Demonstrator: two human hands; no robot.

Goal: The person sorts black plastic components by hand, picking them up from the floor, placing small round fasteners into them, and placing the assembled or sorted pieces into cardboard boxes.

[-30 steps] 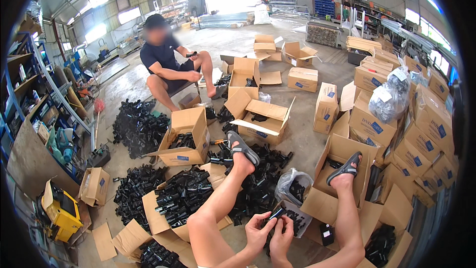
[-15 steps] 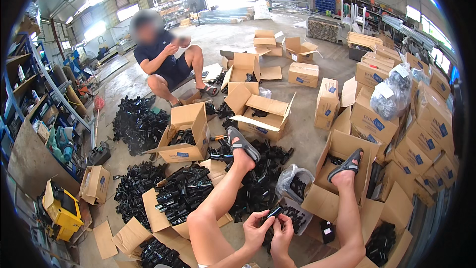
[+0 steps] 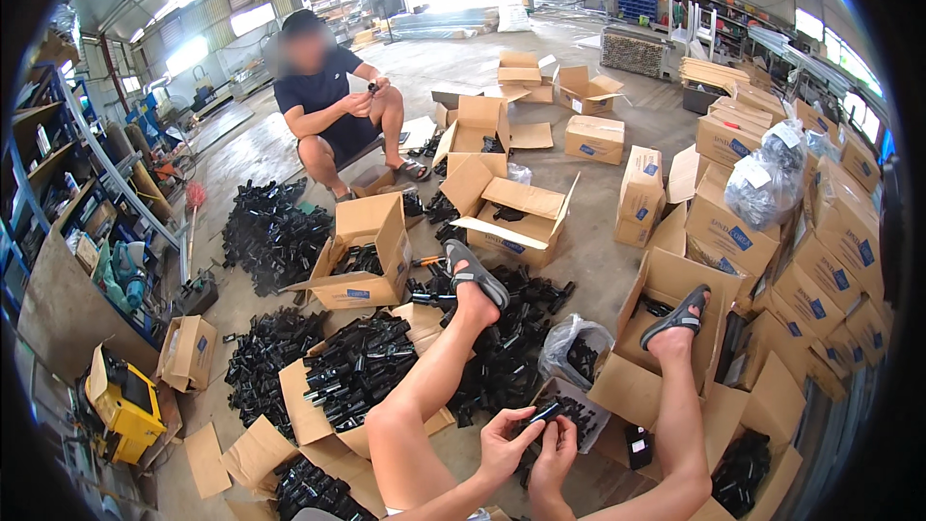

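A small, dark, cylindrical part (image 3: pixel 547 411) is pinched between the fingers of my left hand (image 3: pixel 502 442) and my right hand (image 3: pixel 551 461), held together low in front of me between my knees. The part has a shiny highlight along it; its exact kind does not show. Just beyond the hands stands a light-coloured container of small black pieces (image 3: pixel 582 418). A clear plastic bag (image 3: pixel 559 355) with more black pieces sits behind it. To the right of my hands lies a small black block (image 3: pixel 638 446) with a white mark.
Heaps of black parts (image 3: pixel 362 367) fill opened cartons and the floor at left. My right foot rests in an open carton (image 3: pixel 617 391). Stacked cartons (image 3: pixel 733 222) line the right side. A co-worker (image 3: pixel 333 101) squats at the far left, holding a small dark part.
My hands stay nearly in place with the dark part, which has tilted slightly. The co-worker's hands have come down and to the right, and the co-worker's torso has shifted right.
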